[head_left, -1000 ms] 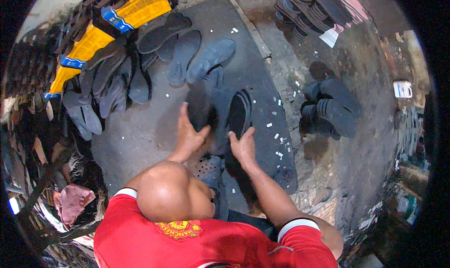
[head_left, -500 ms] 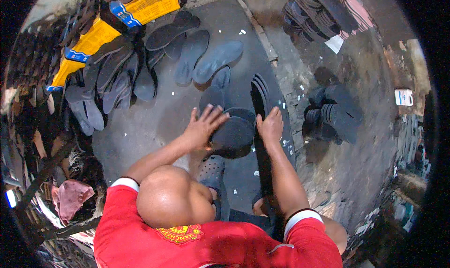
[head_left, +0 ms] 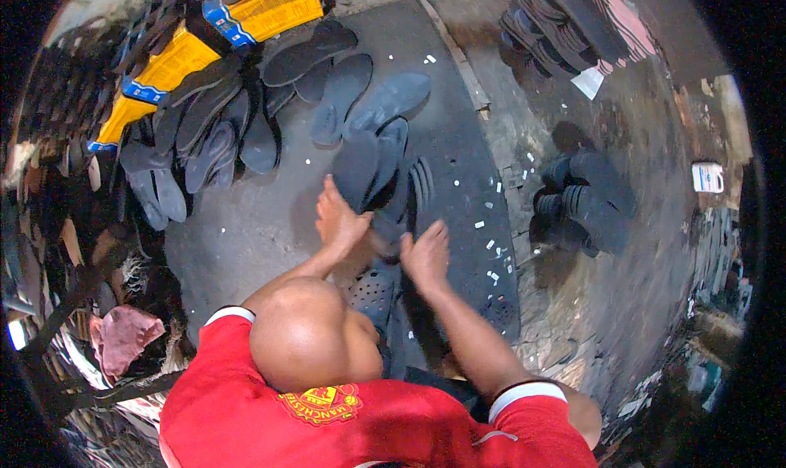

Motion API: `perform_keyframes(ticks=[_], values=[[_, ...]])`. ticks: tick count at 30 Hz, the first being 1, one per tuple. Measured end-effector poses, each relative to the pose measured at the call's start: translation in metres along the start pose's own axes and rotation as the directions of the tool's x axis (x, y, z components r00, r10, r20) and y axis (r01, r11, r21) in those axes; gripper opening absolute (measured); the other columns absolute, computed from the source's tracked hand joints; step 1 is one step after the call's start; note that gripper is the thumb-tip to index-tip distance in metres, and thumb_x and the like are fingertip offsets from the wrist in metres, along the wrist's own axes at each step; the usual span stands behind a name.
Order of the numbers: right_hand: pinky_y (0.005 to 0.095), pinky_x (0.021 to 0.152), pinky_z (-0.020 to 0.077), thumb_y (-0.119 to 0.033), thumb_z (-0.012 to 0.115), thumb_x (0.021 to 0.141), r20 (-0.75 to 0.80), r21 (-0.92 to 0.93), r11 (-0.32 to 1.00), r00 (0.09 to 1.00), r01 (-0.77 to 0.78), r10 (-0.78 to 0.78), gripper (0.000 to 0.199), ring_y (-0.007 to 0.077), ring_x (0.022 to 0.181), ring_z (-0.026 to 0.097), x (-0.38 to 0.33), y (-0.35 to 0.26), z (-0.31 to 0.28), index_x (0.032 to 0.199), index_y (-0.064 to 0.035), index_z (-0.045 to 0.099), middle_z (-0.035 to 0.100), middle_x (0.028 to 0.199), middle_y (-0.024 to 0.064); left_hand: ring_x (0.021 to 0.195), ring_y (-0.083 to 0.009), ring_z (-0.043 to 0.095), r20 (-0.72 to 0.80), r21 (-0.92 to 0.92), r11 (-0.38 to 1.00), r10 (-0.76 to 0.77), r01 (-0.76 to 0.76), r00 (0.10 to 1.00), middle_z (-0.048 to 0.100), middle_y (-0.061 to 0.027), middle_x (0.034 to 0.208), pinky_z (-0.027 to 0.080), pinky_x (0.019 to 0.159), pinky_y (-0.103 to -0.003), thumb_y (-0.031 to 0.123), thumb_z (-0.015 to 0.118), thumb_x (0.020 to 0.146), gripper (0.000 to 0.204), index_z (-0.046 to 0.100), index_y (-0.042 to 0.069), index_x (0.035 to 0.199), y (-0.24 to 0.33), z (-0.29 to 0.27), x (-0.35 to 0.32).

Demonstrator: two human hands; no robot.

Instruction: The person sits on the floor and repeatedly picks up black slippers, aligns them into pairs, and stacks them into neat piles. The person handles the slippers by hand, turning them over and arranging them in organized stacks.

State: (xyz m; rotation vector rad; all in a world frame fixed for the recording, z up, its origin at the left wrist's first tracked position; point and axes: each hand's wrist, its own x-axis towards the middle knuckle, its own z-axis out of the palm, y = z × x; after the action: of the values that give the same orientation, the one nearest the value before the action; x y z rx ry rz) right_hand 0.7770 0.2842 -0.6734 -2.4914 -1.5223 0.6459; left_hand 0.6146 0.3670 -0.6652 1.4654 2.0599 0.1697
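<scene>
My left hand (head_left: pixel 340 221) lies on the near end of a dark grey rubber sandal sole (head_left: pixel 360 167) and grips its edge. That sole sits on a small stack of similar soles on a dark floor mat (head_left: pixel 458 140). My right hand (head_left: pixel 426 257) rests flat with fingers apart just below a ribbed sole (head_left: pixel 419 188) and holds nothing. A perforated dark sole (head_left: pixel 372 289) lies under my forearms. A bald head and a red shirt (head_left: pixel 327 419) fill the lower middle of the view.
More grey soles (head_left: pixel 205 140) fan out at the left beside yellow cartons (head_left: pixel 270 5). Stacked soles stand at the right (head_left: pixel 585 198) and at the top right (head_left: pixel 565 22). Small white scraps dot the mat. A pink cloth (head_left: pixel 123 337) and clutter line the left edge.
Both hands have drawn back toward my body and lower in the view. The left hand now sits on the sole's near end, and the right hand has come off the stack.
</scene>
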Motion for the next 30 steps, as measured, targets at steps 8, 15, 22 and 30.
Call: perform_keyframes(ticks=[8,15,22,30], values=[[0.0534,0.092,0.0496,-0.034,0.076,0.085,-0.131,-0.096,0.995,0.990,0.036,-0.048,0.067,0.0440,0.112,0.059,0.038,0.035,-0.047,0.128,0.0082,0.046,0.059,0.125,0.0259,0.146,-0.0339,0.035,-0.051,0.416,0.608,0.758,-0.676,0.650,0.042,-0.0082,0.155,0.031,0.112,-0.063,0.016,0.083,0.072,0.098,0.035,0.019,0.157,-0.011,-0.048,0.015],[0.0440,0.094,0.0520,-0.033,0.082,0.084,-0.105,0.625,0.780,0.987,-0.032,0.125,0.067,0.0361,0.105,0.068,0.073,0.058,-0.102,0.130,0.0039,0.050,0.068,0.118,0.0236,0.131,-0.0294,0.050,0.720,0.247,-0.148,0.689,-0.958,0.079,0.061,-0.0031,0.131,0.033,0.108,-0.062,0.021,0.077,0.079,0.045,0.069,0.017,0.123,0.060,-0.022,0.095],[0.0389,0.096,0.0533,-0.023,0.085,0.084,0.083,0.882,0.472,0.985,-0.003,-0.150,0.073,0.0247,0.111,0.066,0.062,0.048,-0.163,0.141,-0.0016,0.044,0.065,0.131,0.0130,0.109,-0.0165,0.064,0.470,-0.733,0.658,0.672,-0.173,0.572,0.065,-0.0128,0.125,0.053,0.089,-0.037,0.014,0.069,0.097,0.033,0.060,0.004,0.128,0.128,-0.023,0.073],[0.0490,0.099,0.0469,-0.032,0.089,0.073,-0.025,-0.034,0.975,0.975,0.218,-0.219,0.084,0.0423,0.118,0.057,0.046,0.052,-0.043,0.136,-0.0018,0.044,0.057,0.127,0.0207,0.147,-0.0362,0.036,0.349,-0.131,0.381,0.882,-0.915,0.317,0.045,-0.0111,0.152,0.027,0.122,-0.057,0.015,0.087,0.070,0.098,0.036,0.015,0.154,0.065,0.007,0.084]])
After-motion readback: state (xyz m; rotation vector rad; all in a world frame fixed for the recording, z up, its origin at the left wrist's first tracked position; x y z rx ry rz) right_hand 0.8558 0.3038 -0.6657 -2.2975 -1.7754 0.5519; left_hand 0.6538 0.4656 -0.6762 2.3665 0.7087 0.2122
